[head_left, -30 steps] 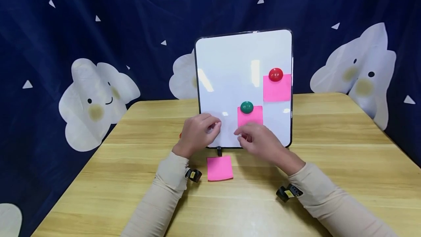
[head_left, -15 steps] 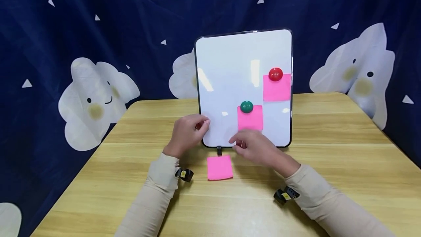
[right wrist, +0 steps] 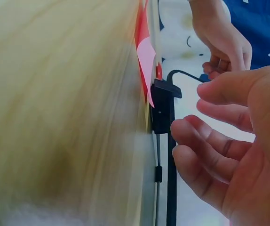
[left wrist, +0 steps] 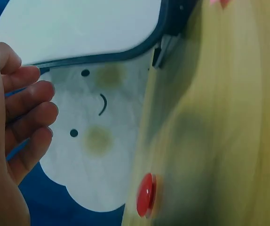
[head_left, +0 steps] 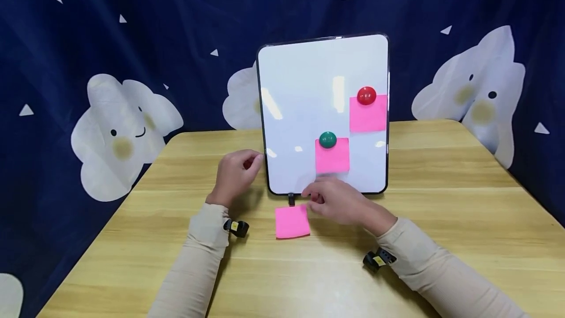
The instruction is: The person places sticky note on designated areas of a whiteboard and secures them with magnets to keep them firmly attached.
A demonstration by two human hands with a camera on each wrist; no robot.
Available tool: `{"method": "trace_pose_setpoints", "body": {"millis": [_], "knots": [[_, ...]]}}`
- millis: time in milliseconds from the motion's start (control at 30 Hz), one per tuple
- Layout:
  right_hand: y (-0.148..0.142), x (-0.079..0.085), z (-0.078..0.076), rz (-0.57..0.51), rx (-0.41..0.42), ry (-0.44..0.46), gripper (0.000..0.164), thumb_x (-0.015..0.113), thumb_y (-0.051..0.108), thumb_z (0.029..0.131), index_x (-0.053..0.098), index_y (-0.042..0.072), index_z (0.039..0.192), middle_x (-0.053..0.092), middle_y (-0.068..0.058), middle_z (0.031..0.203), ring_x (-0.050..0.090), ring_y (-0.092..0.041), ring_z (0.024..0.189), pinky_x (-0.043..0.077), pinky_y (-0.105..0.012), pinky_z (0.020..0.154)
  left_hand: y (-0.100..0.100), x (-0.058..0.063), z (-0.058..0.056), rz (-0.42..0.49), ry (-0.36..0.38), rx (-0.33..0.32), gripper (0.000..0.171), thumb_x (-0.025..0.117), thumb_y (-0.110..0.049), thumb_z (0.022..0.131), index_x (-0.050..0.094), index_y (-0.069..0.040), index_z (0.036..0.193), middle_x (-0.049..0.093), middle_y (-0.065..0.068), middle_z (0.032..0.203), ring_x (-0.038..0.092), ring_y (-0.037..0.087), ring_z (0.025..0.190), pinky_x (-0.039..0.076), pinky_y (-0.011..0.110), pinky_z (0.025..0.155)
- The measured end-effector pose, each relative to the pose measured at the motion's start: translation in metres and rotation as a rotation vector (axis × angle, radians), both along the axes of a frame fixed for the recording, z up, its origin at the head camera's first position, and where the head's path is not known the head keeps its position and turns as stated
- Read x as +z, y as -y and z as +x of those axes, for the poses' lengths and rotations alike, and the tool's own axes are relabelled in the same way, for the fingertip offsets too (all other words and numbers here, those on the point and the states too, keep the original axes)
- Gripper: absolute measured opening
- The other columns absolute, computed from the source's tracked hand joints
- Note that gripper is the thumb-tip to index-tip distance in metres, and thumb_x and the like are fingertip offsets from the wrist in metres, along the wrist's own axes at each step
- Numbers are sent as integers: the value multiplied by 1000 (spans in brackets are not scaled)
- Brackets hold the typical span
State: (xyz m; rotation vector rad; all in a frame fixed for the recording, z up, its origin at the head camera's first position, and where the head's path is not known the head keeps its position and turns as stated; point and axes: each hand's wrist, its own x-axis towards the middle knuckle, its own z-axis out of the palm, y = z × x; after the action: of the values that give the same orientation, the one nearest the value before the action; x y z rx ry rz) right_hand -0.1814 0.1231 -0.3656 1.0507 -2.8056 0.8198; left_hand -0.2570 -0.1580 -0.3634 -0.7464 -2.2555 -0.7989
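Observation:
My left hand (head_left: 236, 173) hovers just left of the whiteboard (head_left: 291, 102), fingers loosely bent around nothing. Below it a red round magnet (left wrist: 146, 195) lies on the table, hidden by the hand in the head view. My right hand (head_left: 337, 200) holds nothing either; its relaxed fingers (right wrist: 205, 155) are in front of the board's lower edge, close to a pink sticky note (head_left: 293, 222) on the table. On the board, a green magnet (head_left: 328, 140) sits over the top of one pink note (head_left: 332, 158), and a red magnet (head_left: 366, 95) over another pink note (head_left: 368, 117).
The board stands upright on the wooden table (head_left: 154, 239), with a black stand foot (head_left: 291, 199) jutting forward beneath it, right behind the loose note. A dark blue curtain (head_left: 198, 4) with white clouds hangs behind the table.
My left hand has moved left, from in front of the board to beside it. My right hand has come down and slightly left, off the green-magnet note toward the note on the table.

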Motion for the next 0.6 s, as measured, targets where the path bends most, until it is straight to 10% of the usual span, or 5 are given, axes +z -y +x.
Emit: {"method": "trace_pose_setpoints", "body": {"millis": [600], "knots": [[5,-4,2,85,94,72,27,69,18,94,72,9,119,60,10,87,56,-13,83,48,-29,75,37,-6,-7,3,179,130,22,62,-25,100,78,-11,92,69,-3,77,60,13,69,48,34,67]]}}
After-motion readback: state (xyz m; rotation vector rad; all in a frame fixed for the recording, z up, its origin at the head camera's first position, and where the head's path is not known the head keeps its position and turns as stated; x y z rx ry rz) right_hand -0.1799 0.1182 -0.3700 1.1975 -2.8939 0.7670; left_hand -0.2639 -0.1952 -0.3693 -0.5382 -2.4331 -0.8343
